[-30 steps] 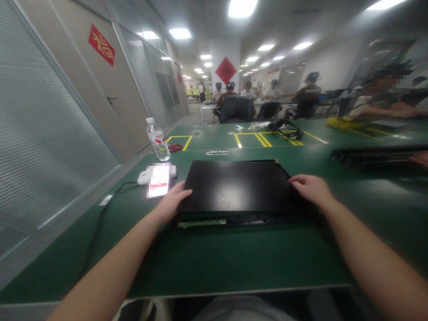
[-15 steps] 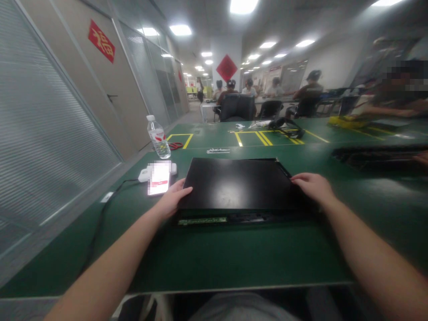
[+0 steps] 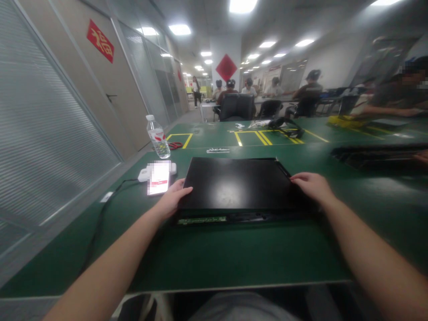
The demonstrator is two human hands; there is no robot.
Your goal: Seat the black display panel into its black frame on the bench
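Note:
A glossy black display panel (image 3: 234, 183) lies before me, its near edge tilted up off the parts under it. My left hand (image 3: 174, 196) grips its left edge, thumb on top and the other fingers mostly hidden below. At the right edge my right hand (image 3: 312, 185) pinches the panel between thumb and fingertips. Under the near side shows a dark frame (image 3: 261, 217) with a green circuit board strip (image 3: 202, 220). How far the panel and frame touch is hidden.
Left of the panel are a lit phone (image 3: 160, 178), a white power strip (image 3: 143, 174) with a black cable (image 3: 100, 223), a water bottle (image 3: 158, 138) and red scissors (image 3: 175, 145). Small white pieces (image 3: 218, 150) lie behind. Co-workers sit beyond; one person's hand (image 3: 421, 156) is at far right.
My hands and the panel have hardly moved. In the background a walking person has come nearer, and the co-worker at right has shifted slightly.

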